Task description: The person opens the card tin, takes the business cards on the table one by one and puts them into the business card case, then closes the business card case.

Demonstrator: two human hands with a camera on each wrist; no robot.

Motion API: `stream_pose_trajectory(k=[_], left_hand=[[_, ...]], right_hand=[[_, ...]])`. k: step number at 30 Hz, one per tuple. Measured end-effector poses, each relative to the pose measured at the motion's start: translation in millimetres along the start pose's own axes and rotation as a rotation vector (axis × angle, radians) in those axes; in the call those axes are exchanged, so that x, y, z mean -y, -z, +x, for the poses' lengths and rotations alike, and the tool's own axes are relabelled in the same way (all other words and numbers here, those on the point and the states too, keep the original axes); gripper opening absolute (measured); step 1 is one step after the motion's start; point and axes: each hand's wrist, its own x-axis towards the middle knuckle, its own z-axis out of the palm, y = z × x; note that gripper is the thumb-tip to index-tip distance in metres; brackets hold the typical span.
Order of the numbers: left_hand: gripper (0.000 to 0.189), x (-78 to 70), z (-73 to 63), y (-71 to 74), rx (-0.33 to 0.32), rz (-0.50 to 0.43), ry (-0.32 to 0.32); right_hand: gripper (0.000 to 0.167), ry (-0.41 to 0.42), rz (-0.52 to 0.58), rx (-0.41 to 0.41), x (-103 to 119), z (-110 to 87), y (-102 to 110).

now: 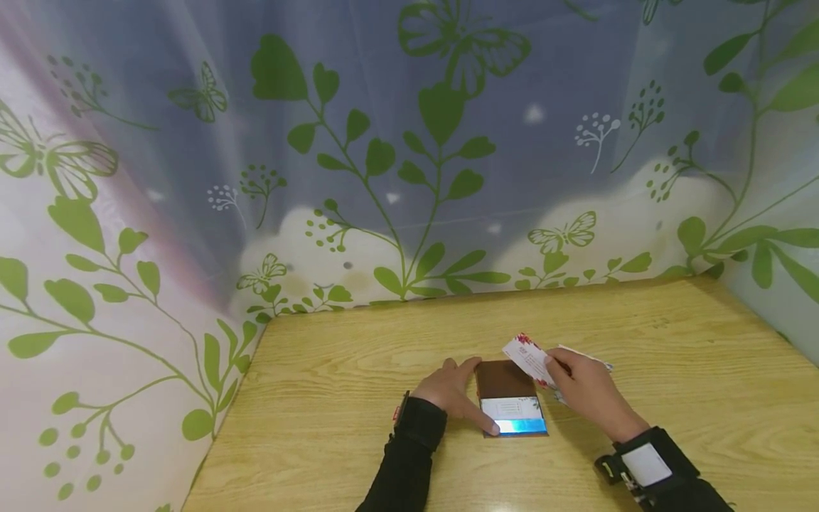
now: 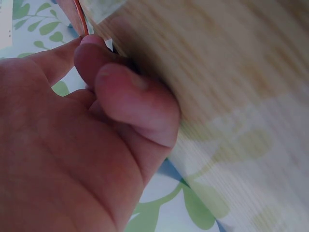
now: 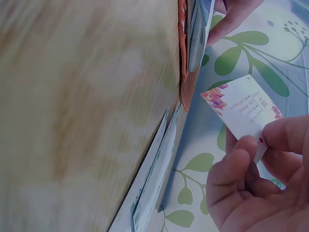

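Note:
A brown card holder (image 1: 505, 380) lies open on the table, with a white card (image 1: 512, 408) behind the shiny clear pocket in its lower part. My left hand (image 1: 446, 390) holds its left side, thumb on the lower left corner and index finger at the upper left one. Between thumb and fingers, my right hand (image 1: 591, 387) pinches a white business card (image 1: 526, 355) with red patterned corners, raised over the holder's upper right. In the right wrist view this business card (image 3: 244, 104) is tilted, showing small print. Loose cards (image 3: 157, 169) lie on the table beside the holder, partly hidden by my right hand in the head view.
The wood-grain table (image 1: 320, 398) reaches back to a curtain (image 1: 358, 178) printed with green leaves and butterflies. The same cloth hangs along the left and right sides. A dark strap (image 1: 419, 423) circles each wrist.

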Motion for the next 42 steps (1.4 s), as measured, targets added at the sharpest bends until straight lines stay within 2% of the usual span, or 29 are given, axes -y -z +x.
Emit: stream_pose_trajectory(k=[6,16,19,28,35,42], left_hand=[[0.124,-0.8,0.2,0.6,0.000,-0.011,0.007],[0.123,-1.7,-0.6,0.6,-0.013,0.008,0.008],[0.123,-1.7,-0.4,0.6,-0.013,0.009,0.009],[0.123,-1.7,-0.5,-0.4,-0.016,0.018,0.014],[0.122,-2.4,-0.8,-0.3,-0.024,0.016,0.011],[0.122,-2.9,-1.4,-0.3,-0.025,0.020,0.014]], right_hand=[[0.020,0.044,0.005,0.017,1.2,0.5,-0.5],[0.027,0.033,0.072,0.172,2.1,0.2,-2.9],[0.029,0.050,0.075,0.181,1.3,-0.1,-3.7],[0.028,0.031,0.065,0.172,1.8,0.6,-3.4],[0.029,0.055,0.007,0.215,1.4,0.6,-3.4],[0.032,0.060,0.015,0.285,-2.6,-0.2,-3.1]])
